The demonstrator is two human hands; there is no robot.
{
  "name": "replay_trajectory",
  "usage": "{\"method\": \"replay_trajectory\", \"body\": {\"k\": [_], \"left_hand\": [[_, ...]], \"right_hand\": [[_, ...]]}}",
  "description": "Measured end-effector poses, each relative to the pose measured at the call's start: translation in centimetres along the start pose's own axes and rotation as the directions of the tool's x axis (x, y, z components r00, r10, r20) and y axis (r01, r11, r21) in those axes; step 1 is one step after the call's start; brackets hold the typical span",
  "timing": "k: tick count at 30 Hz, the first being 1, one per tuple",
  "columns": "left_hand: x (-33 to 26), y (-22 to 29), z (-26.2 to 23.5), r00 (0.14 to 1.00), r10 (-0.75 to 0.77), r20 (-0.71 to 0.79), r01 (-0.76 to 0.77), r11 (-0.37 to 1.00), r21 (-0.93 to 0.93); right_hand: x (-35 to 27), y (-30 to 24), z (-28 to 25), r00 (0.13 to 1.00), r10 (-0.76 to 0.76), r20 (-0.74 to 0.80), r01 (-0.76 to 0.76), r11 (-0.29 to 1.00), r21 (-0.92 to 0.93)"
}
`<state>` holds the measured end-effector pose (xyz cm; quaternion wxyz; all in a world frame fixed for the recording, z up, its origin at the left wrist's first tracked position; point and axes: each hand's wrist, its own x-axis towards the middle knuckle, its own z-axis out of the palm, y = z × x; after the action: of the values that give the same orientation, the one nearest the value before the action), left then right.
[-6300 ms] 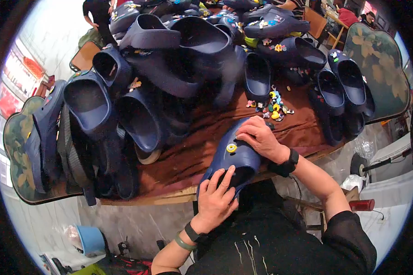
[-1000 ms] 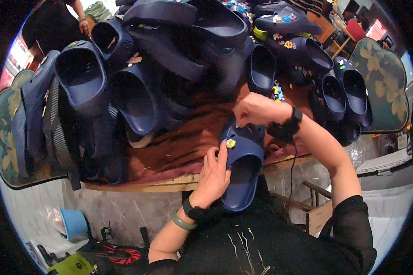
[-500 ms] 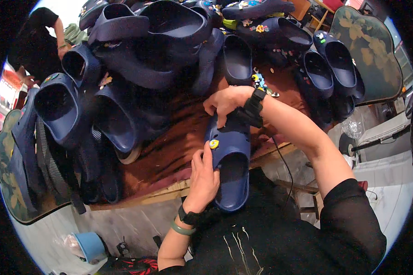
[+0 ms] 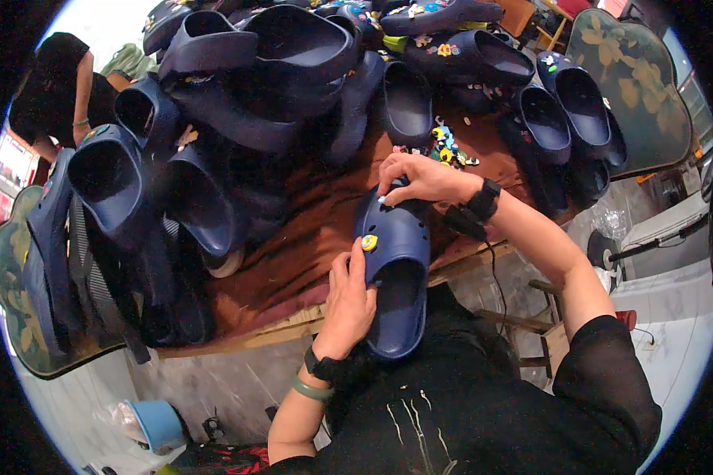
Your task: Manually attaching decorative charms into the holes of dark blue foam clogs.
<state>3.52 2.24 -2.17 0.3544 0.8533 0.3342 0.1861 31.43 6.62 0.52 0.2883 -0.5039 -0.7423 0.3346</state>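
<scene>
A dark blue clog [image 4: 396,237] with holes in its upper lies in front of me, its toe pointing away and its heel toward my body. My left hand [image 4: 347,305] grips its left side, the forefinger beside a round yellow charm [image 4: 369,243] set in the upper. Over the toe, my right hand [image 4: 424,178] is closed in a pinch at the clog's surface. A tiny whitish spot shows at its fingertips; I cannot make out what it is. Just beyond that hand lies a small heap of colourful charms [image 4: 449,150].
Many blue clogs [image 4: 301,39] are piled at the back of the brown-covered table [image 4: 285,269], with more at the left [image 4: 107,182] and right [image 4: 582,111]. A co-worker's arm [image 4: 82,91] shows at far left. A black cable [image 4: 495,277] hangs over the front edge.
My right hand has drawn slightly to the right and turned, its fingers now pinched at the clog's toe. My left hand keeps its grip. The co-worker's arm has shifted.
</scene>
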Motion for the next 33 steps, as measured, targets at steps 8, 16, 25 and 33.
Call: {"method": "replay_trajectory", "body": {"k": [8, 16, 25, 33], "left_hand": [[0.0, 0.4, -0.3, 1.000, -0.015, -0.007, 0.014, 1.000, -0.010], [0.1, 0.6, -0.4, 0.996, -0.066, 0.064, 0.068, 0.997, -0.023], [0.2, 0.1, -0.3, 0.999, 0.007, 0.031, -0.006, 1.000, -0.020], [0.6, 0.4, -0.3, 0.998, -0.039, 0.054, 0.040, 0.999, -0.027]], "right_hand": [[0.6, -0.6, -0.6, 0.992, 0.097, 0.083, -0.097, 0.995, 0.004], [3.4, -0.6, -1.0, 0.865, 0.345, 0.364, -0.270, 0.932, -0.242], [8.5, -1.1, -1.4, 0.591, 0.528, 0.610, -0.307, 0.847, -0.434], [8.4, 0.0, -0.5, 0.657, 0.354, 0.665, -0.183, 0.931, -0.314]]}}
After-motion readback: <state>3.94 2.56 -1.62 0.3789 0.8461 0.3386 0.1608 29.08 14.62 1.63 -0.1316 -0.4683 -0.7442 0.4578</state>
